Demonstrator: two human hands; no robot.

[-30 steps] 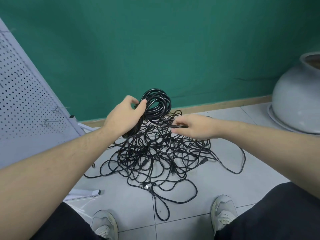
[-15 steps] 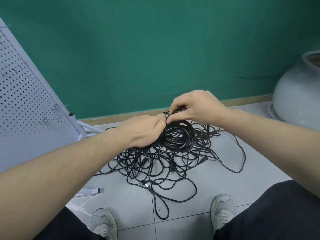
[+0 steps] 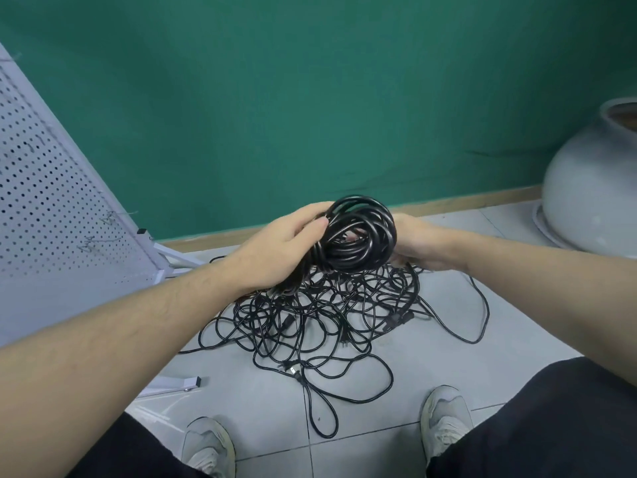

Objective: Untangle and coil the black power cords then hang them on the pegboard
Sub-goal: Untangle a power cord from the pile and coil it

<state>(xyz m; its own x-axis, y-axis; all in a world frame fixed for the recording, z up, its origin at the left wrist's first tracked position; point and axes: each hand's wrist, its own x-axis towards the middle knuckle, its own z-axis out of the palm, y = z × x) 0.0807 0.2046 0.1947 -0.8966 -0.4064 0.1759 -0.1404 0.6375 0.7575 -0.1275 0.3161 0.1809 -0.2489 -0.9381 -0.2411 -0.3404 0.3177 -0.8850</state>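
Coil of black cord at frame centre, held above tangle on floor. Left hand grips left rim; right hand cups right side, fingers hidden. Pegboard lies upper left, nearer left hand.

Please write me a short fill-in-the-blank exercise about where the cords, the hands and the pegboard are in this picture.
1. The coil of cord is held between ____ hands, the left hand and the right hand.
2. The tangled pile of cords lies on the ____ floor.
3. The white pegboard stands on the person's ____ side.
4. The wall behind the cords is ____.

Missing words: both; tiled; left; green
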